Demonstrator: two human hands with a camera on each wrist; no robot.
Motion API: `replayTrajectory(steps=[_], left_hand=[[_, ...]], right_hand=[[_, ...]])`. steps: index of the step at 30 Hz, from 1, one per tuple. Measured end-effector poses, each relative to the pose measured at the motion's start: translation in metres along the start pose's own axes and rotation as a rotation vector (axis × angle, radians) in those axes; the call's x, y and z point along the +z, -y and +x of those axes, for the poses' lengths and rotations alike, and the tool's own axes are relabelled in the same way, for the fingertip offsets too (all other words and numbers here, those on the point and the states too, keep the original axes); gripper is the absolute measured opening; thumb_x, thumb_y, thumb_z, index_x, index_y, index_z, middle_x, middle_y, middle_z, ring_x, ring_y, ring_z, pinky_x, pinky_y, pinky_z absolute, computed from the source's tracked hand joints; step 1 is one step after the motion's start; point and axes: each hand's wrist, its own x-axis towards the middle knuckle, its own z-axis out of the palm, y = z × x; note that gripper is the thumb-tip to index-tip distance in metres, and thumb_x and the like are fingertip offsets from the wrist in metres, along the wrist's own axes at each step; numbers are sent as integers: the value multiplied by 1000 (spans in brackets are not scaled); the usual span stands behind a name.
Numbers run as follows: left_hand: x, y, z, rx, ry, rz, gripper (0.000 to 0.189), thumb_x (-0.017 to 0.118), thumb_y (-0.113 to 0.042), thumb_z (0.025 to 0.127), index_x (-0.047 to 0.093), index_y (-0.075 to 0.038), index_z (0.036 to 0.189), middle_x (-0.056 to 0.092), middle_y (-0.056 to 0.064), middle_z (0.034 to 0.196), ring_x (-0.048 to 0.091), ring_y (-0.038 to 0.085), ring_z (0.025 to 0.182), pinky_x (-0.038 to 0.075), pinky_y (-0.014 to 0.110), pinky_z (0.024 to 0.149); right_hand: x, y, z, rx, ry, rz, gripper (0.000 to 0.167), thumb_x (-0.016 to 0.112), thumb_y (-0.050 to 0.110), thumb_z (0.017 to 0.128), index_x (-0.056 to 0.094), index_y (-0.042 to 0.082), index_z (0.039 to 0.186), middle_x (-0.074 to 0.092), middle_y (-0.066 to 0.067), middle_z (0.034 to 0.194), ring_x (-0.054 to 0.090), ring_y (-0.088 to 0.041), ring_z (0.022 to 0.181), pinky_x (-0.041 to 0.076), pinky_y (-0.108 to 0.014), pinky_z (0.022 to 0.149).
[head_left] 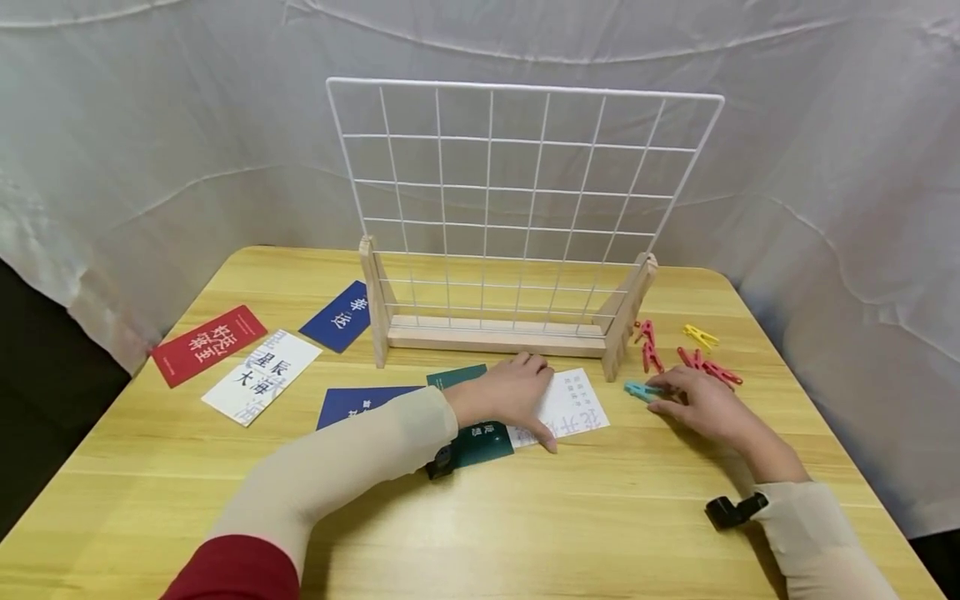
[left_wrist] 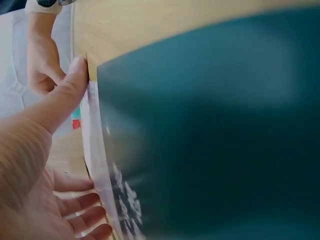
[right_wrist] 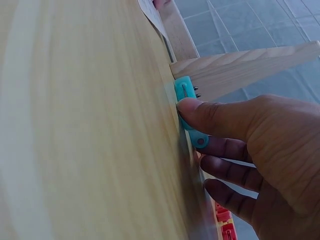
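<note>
My left hand (head_left: 510,392) spans a white card with writing (head_left: 577,404), thumb at its near edge and fingers at its far edge. The card lies flat on the table, partly hidden by the hand. A dark green card (left_wrist: 200,125) lies beside it under the left wrist. Between thumb and index finger, my right hand (head_left: 705,404) pinches a teal clothespin (right_wrist: 185,92) low over the table. The other right fingers (right_wrist: 230,172) curve loosely behind it.
A white wire grid (head_left: 517,167) stands upright in a wooden base (head_left: 495,333). Pink clothespins (head_left: 708,367) and a yellow clothespin (head_left: 701,335) lie to the right. Leftward are a red card (head_left: 210,343), another white card (head_left: 262,379) and two blue cards (head_left: 337,321).
</note>
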Motion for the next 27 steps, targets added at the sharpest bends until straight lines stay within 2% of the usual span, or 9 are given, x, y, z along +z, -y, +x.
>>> replayTrajectory(steps=[3, 7, 11, 14, 19, 24, 27], left_hand=[[-3, -5, 1, -60, 17, 14, 122, 63, -86, 60, 42, -2, 145, 41, 12, 139, 39, 23, 121, 39, 35, 100], [-6, -10, 5, -110, 34, -38, 118, 74, -79, 55, 46, -2, 141, 44, 12, 133, 40, 22, 115, 41, 35, 97], [-7, -12, 8, -132, 38, -93, 117, 81, -73, 52, 44, -7, 141, 44, 10, 134, 41, 22, 116, 42, 35, 96], [-6, -11, 8, -123, 28, -159, 117, 84, -67, 51, 40, -11, 144, 45, 9, 135, 45, 21, 116, 43, 36, 96], [-8, -9, 9, -81, 4, -263, 107, 88, -52, 61, 38, -11, 147, 49, 7, 137, 50, 20, 120, 43, 33, 98], [-10, -3, 8, -61, -17, -359, 76, 83, -32, 78, 47, -12, 143, 54, 4, 138, 54, 18, 119, 45, 31, 97], [-10, 1, 6, -39, -36, -413, 60, 77, -25, 86, 52, -14, 140, 57, 3, 136, 57, 16, 115, 48, 28, 90]], right_hand=[[1, 0, 0, 0, 1, 5, 37, 72, 32, 90, 69, 6, 116, 65, -4, 101, 56, -20, 85, 47, -43, 75], [0, 0, 0, 3, 2, 9, 37, 72, 32, 90, 68, 6, 116, 65, -5, 103, 58, -21, 89, 48, -46, 77], [0, 1, 0, 1, 0, 6, 36, 72, 31, 90, 69, 6, 116, 65, -5, 102, 58, -21, 88, 48, -46, 77], [0, 1, 0, -3, 0, 2, 35, 72, 30, 90, 69, 6, 115, 65, -5, 102, 58, -20, 87, 48, -45, 76], [0, 1, 1, -3, -4, 0, 34, 72, 29, 90, 69, 6, 115, 65, -5, 101, 58, -21, 87, 47, -45, 77], [0, 2, 1, 3, 5, 8, 37, 72, 31, 91, 68, 5, 116, 65, -6, 103, 58, -22, 89, 48, -46, 77], [0, 2, 0, 12, 11, 15, 37, 72, 32, 91, 68, 5, 117, 65, -7, 104, 58, -22, 89, 47, -46, 77]])
